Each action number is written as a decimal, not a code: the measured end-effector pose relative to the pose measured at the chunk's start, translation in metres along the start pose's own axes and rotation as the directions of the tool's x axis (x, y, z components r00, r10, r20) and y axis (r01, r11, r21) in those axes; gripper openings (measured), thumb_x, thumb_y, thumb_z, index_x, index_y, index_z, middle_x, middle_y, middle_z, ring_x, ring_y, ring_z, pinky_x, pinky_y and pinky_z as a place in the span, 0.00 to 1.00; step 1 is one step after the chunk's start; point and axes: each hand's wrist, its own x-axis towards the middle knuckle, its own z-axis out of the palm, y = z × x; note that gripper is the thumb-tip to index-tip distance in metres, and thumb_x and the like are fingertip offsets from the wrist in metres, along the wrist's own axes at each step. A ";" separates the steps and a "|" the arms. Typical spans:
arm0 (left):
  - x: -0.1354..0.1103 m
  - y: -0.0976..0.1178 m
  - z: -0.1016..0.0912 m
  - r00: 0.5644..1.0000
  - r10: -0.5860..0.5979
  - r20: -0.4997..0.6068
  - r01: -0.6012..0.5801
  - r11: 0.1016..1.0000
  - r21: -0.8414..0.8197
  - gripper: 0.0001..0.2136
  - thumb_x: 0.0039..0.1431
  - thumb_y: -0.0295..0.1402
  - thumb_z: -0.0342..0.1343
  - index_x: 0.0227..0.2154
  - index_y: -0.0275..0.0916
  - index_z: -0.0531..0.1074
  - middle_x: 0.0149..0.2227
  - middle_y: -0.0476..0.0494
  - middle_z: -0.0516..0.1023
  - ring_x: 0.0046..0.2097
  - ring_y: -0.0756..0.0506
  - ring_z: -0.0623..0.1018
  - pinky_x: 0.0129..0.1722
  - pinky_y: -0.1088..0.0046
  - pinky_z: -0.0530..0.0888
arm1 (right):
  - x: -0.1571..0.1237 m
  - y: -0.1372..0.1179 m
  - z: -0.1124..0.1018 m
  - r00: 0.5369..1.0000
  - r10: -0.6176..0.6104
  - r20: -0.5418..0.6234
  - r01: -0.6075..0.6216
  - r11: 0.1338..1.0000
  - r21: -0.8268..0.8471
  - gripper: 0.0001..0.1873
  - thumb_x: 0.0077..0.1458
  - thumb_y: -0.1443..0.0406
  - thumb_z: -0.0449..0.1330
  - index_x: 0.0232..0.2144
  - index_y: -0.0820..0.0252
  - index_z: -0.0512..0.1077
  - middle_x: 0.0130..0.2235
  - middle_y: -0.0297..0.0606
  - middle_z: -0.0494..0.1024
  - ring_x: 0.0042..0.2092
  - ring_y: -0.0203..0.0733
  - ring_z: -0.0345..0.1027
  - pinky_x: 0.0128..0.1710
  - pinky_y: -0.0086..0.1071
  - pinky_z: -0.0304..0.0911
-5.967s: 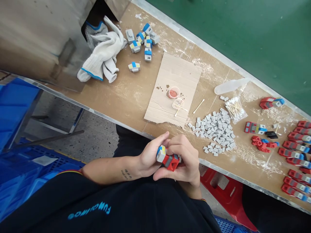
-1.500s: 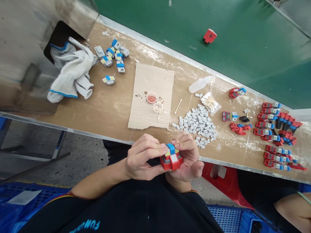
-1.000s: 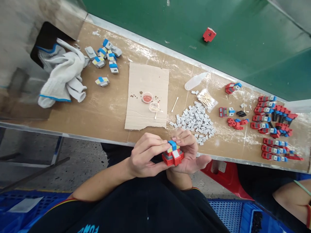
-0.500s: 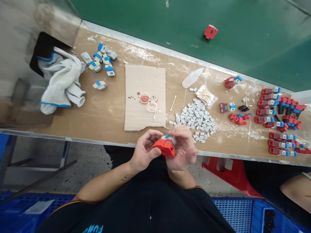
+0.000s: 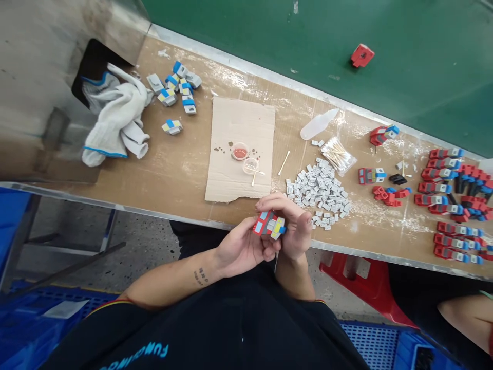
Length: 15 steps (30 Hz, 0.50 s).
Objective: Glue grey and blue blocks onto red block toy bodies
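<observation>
A small red and grey toy robot part (image 5: 264, 224) with light-blue panels and a yellow and blue end is held between my hands at the table's front edge. My left hand (image 5: 239, 251) lies palm up beneath it, thumb against its red end and fingers curled under. From the other side my right hand (image 5: 296, 226) closes around it, its index finger along the far side. Just beyond lies a cardboard sheet (image 5: 243, 118) bearing a small cup of red liquid (image 5: 239, 151), a clear cup (image 5: 250, 165) and cotton swabs. Small grey pieces (image 5: 321, 190) are heaped to the right.
White gloves (image 5: 115, 115) and grey-blue toy parts (image 5: 180, 85) lie at the left. To the right are a bag of cotton swabs (image 5: 339, 155), a translucent bottle (image 5: 319, 123) and rows of red toy parts (image 5: 442, 187). A person's arm (image 5: 468, 313) shows beside a red stool (image 5: 362, 285).
The toy part has been turned so its panelled face points up, with its red end to the left. My left palm has rolled upward, and the camera view has shifted.
</observation>
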 end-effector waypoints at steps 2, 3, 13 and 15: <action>0.000 0.000 0.000 0.997 0.067 -0.031 -0.065 0.996 0.056 0.23 0.56 0.56 0.67 0.32 0.38 0.75 0.27 0.43 0.79 0.26 0.48 0.75 0.27 0.71 0.72 | 0.001 -0.001 -0.002 0.999 0.018 0.033 -0.018 1.000 -0.002 0.40 0.70 0.37 0.41 0.39 0.53 0.84 0.37 0.40 0.83 0.39 0.46 0.77 0.40 0.42 0.72; 0.000 0.001 0.000 0.994 0.100 -0.040 -0.096 0.991 0.091 0.23 0.57 0.56 0.66 0.32 0.38 0.75 0.26 0.43 0.79 0.26 0.47 0.75 0.27 0.72 0.72 | 0.001 -0.001 -0.002 0.998 0.039 0.048 -0.039 0.999 -0.003 0.41 0.69 0.36 0.41 0.40 0.53 0.84 0.36 0.39 0.83 0.38 0.46 0.77 0.38 0.41 0.72; -0.003 0.014 -0.007 0.888 0.451 0.088 -0.393 0.648 0.653 0.24 0.67 0.59 0.55 0.34 0.39 0.70 0.27 0.48 0.73 0.27 0.48 0.72 0.27 0.71 0.70 | -0.004 -0.002 0.023 0.981 -0.100 -0.168 0.101 0.995 -0.002 0.36 0.71 0.40 0.42 0.29 0.52 0.79 0.25 0.36 0.77 0.28 0.43 0.71 0.30 0.40 0.66; -0.006 0.018 -0.010 0.767 0.605 0.212 -0.492 0.344 0.799 0.24 0.70 0.59 0.51 0.37 0.39 0.70 0.29 0.48 0.73 0.29 0.48 0.72 0.29 0.70 0.71 | -0.004 -0.005 0.026 0.969 -0.141 -0.205 0.135 0.990 -0.042 0.36 0.71 0.41 0.41 0.29 0.52 0.78 0.25 0.36 0.76 0.28 0.44 0.71 0.30 0.41 0.65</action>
